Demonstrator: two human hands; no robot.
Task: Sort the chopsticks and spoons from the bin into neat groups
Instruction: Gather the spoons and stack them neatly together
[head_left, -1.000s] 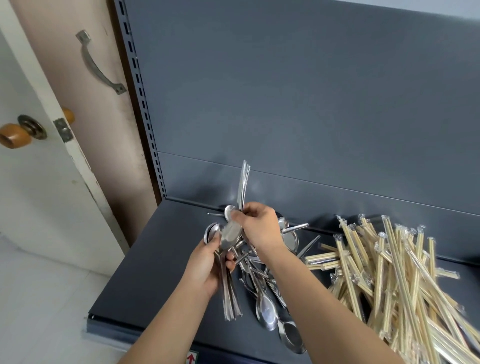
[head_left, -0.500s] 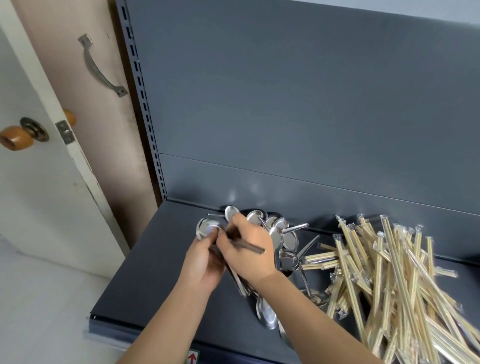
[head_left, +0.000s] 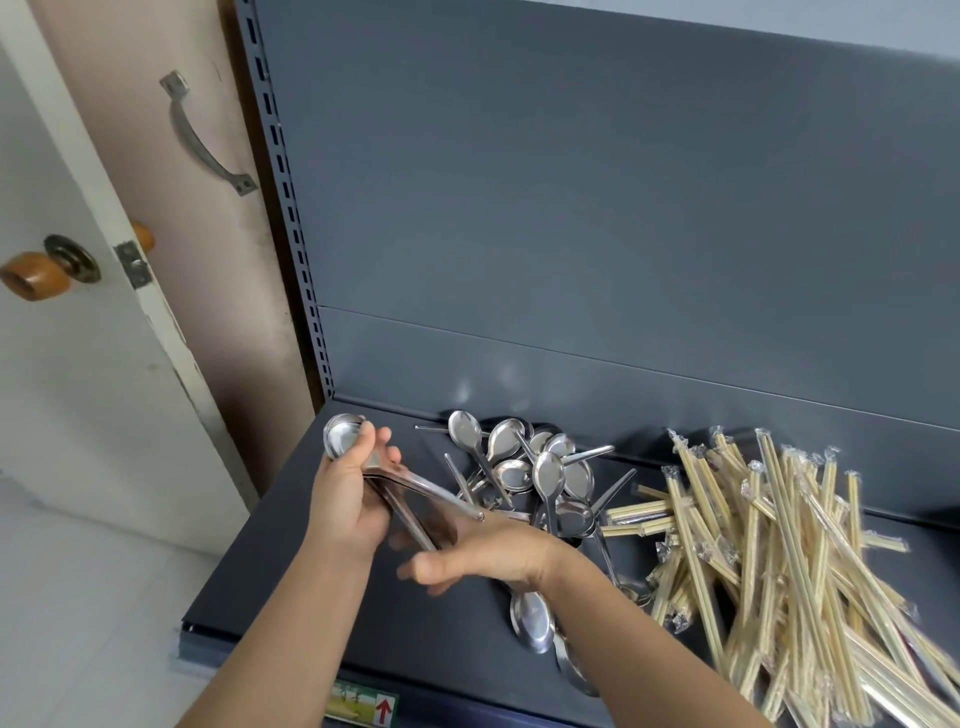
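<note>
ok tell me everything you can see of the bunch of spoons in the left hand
The bunch of spoons is several shiny, steel-looking spoons stacked together, bowls nested at the upper left, handles fanning slightly toward the lower right. The left hand grips it near the necks, fingers curled over, holding it tilted above the dark shelf, apart from the loose spoon pile. The handle tips reach the right hand; contact there is unclear.

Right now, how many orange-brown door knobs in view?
2 knobs: one on the door's near face, far left; one peeking from behind the door's edge. None seem hidden.
</note>
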